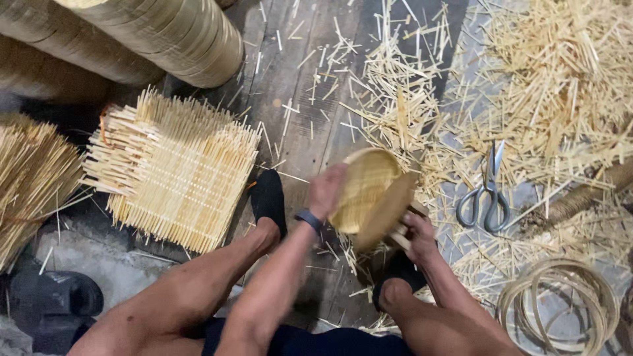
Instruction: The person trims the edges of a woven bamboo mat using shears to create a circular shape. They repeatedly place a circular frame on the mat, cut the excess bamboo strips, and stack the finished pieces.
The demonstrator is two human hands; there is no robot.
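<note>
Hands blurred: left hand [328, 190] and right hand [418, 232] grip round bamboo tray [369, 195]; fingers partly hidden.

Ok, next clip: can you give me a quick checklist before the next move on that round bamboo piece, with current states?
1. Left hand on the round bamboo tray: ok.
2. Right hand grips the tray from below: ok.
3. Tray rim fully seated: cannot tell, motion blur.
4. Scissors lie near the right hand: ok.
5. Bamboo hoops stacked by the right knee: ok.
6. Floor free of offcuts: not ok.
</note>
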